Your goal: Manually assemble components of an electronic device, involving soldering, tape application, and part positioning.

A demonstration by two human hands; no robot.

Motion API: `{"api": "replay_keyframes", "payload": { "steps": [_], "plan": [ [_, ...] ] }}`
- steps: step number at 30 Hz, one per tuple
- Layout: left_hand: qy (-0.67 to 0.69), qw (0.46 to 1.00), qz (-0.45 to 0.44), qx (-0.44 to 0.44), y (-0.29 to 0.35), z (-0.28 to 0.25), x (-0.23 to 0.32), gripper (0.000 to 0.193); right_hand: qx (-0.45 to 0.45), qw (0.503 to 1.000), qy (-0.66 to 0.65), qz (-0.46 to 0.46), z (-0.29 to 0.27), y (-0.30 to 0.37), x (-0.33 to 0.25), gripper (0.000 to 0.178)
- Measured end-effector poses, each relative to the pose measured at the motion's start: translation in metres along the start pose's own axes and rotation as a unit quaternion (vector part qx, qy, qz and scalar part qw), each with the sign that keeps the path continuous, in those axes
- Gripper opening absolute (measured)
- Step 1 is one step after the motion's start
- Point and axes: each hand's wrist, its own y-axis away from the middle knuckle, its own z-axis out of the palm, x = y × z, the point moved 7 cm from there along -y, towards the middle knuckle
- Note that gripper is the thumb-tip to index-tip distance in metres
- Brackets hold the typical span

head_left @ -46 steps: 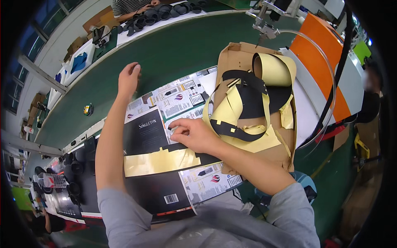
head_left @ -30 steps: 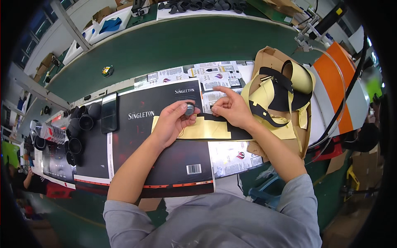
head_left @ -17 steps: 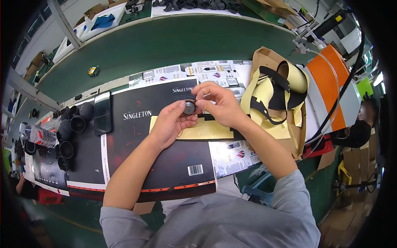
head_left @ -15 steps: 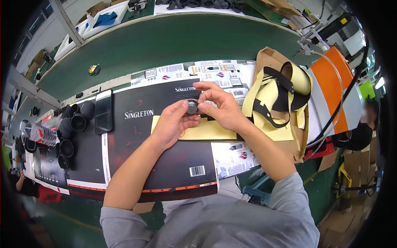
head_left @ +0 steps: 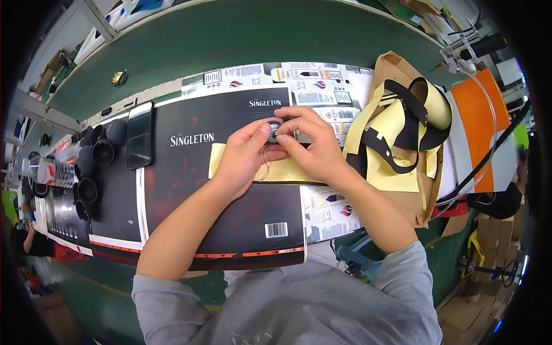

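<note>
A small round dark part point(head_left: 274, 130) with a silvery ridged face is held between both hands above the table. My left hand point(head_left: 246, 154) is closed on it, thumb against its near left side. Thin wires point(head_left: 266, 165) hang beside the left fingers. My right hand point(head_left: 313, 144) pinches the same part from the right, thumb and fingertips at its edge. The fingers cover much of the part, so its exact kind does not show. Just below the hands lies a yellow sheet point(head_left: 287, 173) with a black border, on a dark printed board point(head_left: 190, 172).
To the right, an open cardboard tray point(head_left: 422, 201) holds black strips with yellow backing point(head_left: 397, 123). A phone point(head_left: 140, 135) lies at left, beside several black cup-shaped parts point(head_left: 103, 152) and a clear plastic bottle point(head_left: 56, 174). A tape roll point(head_left: 119, 78) sits farther back.
The view has shifted, so the table appears higher. Both hands still hold the round part, now turned with its silvery face showing more; the thin wires hang more plainly in sight.
</note>
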Motion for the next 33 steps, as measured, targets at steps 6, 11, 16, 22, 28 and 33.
{"api": "replay_keyframes", "payload": {
  "steps": [6, 11, 16, 22, 28, 33],
  "plan": [
    [-0.041, 0.998, 0.047, 0.023, 0.005, -0.002, 0.000, 0.036, 0.102, 0.994, 0.048, 0.004, -0.006, 0.000, 0.000, 0.028],
    [-0.076, 0.995, 0.062, 0.021, 0.005, 0.002, 0.001, 0.035, 0.065, 0.998, 0.017, -0.003, -0.013, 0.002, -0.001, 0.034],
    [-0.096, 0.994, -0.057, -0.019, 0.013, 0.003, 0.001, 0.026, -0.024, 0.983, 0.117, -0.143, 0.005, 0.006, -0.040, 0.030],
    [-0.149, 0.981, -0.095, -0.084, 0.019, 0.001, 0.030, 0.029, 0.003, 0.979, 0.152, -0.138, -0.004, 0.001, -0.029, 0.026],
    [-0.561, 0.823, 0.045, 0.077, 0.062, -0.023, 0.103, 0.036, -0.048, 0.979, 0.199, 0.007, 0.000, 0.004, 0.003, 0.020],
    [-0.600, 0.699, 0.189, 0.340, 0.184, -0.118, 0.188, 0.023, -0.049, 0.960, 0.261, -0.089, -0.001, 0.006, -0.012, 0.022]
  ]
}}
